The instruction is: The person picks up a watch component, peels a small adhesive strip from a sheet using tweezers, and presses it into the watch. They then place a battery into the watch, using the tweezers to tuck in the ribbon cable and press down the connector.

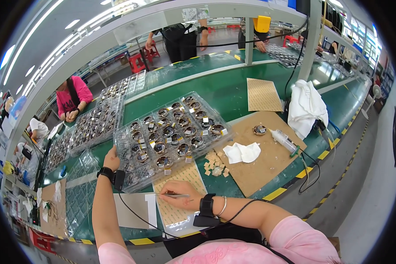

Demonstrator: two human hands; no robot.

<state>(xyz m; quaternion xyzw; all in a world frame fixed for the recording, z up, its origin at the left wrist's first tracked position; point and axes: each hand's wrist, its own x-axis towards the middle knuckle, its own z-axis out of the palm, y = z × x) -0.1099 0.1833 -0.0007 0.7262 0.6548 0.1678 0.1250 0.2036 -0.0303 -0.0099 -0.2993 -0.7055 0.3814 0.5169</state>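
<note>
My left hand (pixel 112 159) is closed on the left edge of a clear plastic tray (pixel 126 163). Small round electronic parts (pixel 168 130) with white tabs fill many of its pockets, and the tray tilts over the bench. Below its near edge, my right hand (pixel 177 194) is closed around thin metal tweezers (pixel 184 195); their tips are hard to make out. Under that hand lies a tan sheet (pixel 185 218) of small adhesive pieces. A grey-brown card (pixel 134 211) with a white strip rests to the left of it.
A brown board (pixel 246 178) holds a white cloth (pixel 242 153), a round part (pixel 259 130) and a syringe (pixel 284 141). Peeled tan pieces (pixel 215 165) lie beside it. A white rag (pixel 306 110) hangs at a post (pixel 310 48). More filled trays (pixel 90 127) stand left, near a person in pink (pixel 72 97).
</note>
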